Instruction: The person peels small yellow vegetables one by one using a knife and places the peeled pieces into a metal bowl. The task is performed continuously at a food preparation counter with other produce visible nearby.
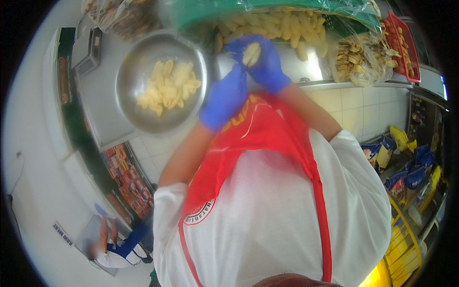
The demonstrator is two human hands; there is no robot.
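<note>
My right hand [269, 66], in a blue glove, holds a pale peeled banana [251, 53] over the steel counter, its fingers wrapped around the fruit. Close below the banana is my left hand [225, 98], also gloved in blue, with its fingers curled. A thin dark line shows between the left fingertips and the fruit; whether it is a blade I cannot tell. To the left, a wide stainless steel bowl [131, 107] contains a heap of cut banana pieces [168, 88]. Many peeled bananas [272, 25] lie piled beyond my hands, beside green plastic [200, 14].
A clear bag of banana peels [353, 59] and a red plastic basket [412, 57] stand at the right. A weighing scale [88, 50] and a filled plastic bag [122, 16] are at the upper left. Another person [120, 251] works at lower left. Packaged bags [416, 175] sit at the right.
</note>
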